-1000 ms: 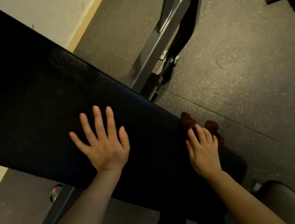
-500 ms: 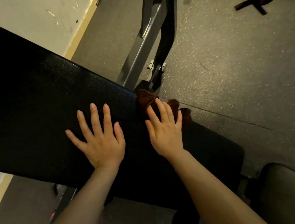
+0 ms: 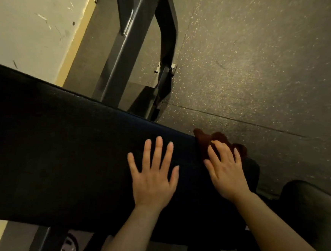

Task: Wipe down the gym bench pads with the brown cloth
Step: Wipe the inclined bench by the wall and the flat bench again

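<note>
Right hand [image 3: 226,173]: the grip is released, fingers nearly straight and pressing flat on the brown cloth [image 3: 204,143], which bunches out past the fingertips. Cloth sits at the far edge of the long black bench pad [image 3: 59,156], toward its right end, partly draped over that edge. A flat palm likely spreads pressure so the cloth drags evenly instead of rolling up.

Left hand [image 3: 153,176]: also released, fingers splayed, palm down on the bare pad just left of the cloth hand, holding nothing. Reads as a brace, taking body weight while the other arm works.

Beyond the pad's far edge: grey steel frame [image 3: 131,43] rising from the speckled rubber floor [image 3: 264,63]; scuffed pale wall [image 3: 30,15] to the pad's far left. Off the pad's right end, a second dark pad [image 3: 312,206], separated by a gap.

Judgement: wiping under way along the far margin; the second pad probably remains to be done.
</note>
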Demonstrator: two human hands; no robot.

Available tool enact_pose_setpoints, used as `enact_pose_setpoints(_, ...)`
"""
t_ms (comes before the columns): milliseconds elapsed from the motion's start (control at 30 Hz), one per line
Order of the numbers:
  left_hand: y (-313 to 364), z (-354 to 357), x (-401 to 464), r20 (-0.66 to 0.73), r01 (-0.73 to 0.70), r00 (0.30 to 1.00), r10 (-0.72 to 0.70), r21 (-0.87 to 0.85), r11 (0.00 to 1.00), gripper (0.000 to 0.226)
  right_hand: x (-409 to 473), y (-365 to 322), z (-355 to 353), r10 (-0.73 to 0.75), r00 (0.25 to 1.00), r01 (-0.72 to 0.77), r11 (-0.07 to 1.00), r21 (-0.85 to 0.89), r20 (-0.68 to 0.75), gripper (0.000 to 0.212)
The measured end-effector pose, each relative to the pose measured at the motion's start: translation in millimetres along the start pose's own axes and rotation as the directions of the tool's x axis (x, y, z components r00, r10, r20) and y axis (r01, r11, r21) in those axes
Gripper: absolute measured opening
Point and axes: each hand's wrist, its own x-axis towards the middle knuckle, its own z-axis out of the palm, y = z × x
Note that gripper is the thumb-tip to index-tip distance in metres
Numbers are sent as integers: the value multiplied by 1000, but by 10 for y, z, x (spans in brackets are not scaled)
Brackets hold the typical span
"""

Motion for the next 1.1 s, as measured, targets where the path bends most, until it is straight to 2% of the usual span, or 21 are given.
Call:
enact_pose_setpoints(100, 29, 157, -9, -61, 34, 998, -30, 60, 998, 66, -100, 348, 138, 14, 997, -15, 1000, -16, -76, 57)
enact_pose_setpoints(167, 29, 177, -9, -86, 37, 996, -30, 82, 996, 65, -111, 281, 197, 58, 991, -50, 997, 67, -119, 44)
enact_pose_setpoints(233, 46, 190, -17, -100, 43, 994, -36, 71, 997, 66, -77, 110, 185, 85, 984, -62, 987, 147, -157, 39)
enact_pose_setpoints(300, 51, 187, -10, -87, 42, 996, -36, 60, 997, 66, 15, -125, 103, -13, 979, 46, 986, 158, -205, 35)
enact_pose_setpoints(333, 46, 188, -6, -81, 39, 996, -34, 60, 997, 66, 83, -274, 48, -76, 969, 115, 981, 156, -234, 33)
enact_pose_setpoints(400, 43, 183, -11, -72, 45, 997, -40, 70, 997, 67, 215, -569, -69, -115, 971, 168, 952, 258, -207, 39)
enact_pose_setpoints(500, 47, 167, -11, -71, 40, 997, -35, 78, 996, 65, 247, -718, -144, -43, 980, 121, 906, 405, -197, 52)
enact_pose_setpoints(633, 55, 151, -9, -102, 50, 994, -44, 61, 997, 64, 112, -379, 28, -81, 971, 150, 939, 310, -223, 44)
enact_pose_setpoints(767, 67, 148, -5, -118, 54, 992, -49, 38, 998, 63, -9, -1, 192, 29, 981, 27, 959, 282, -194, 40)
enact_pose_setpoints(867, 75, 152, -3, -121, 59, 991, -55, 35, 998, 63, -116, 387, 265, 164, 980, -125, 949, 289, -113, 48)
enact_pose_setpoints(967, 65, 161, -1, -123, 61, 991, -56, 37, 997, 64, -224, 724, 236, 326, 945, -316, 868, 384, 42, 46)
enact_pose_setpoints(1033, 58, 178, -16, -120, 65, 991, -61, 32, 997, 64, -275, 792, 205, 393, 918, -372, 800, 471, 59, 46)
enact_pose_setpoints(1100, 65, 189, -19, -123, 66, 990, -61, 39, 997, 63, -271, 676, 195, 453, 889, -427, 764, 484, 68, 47)
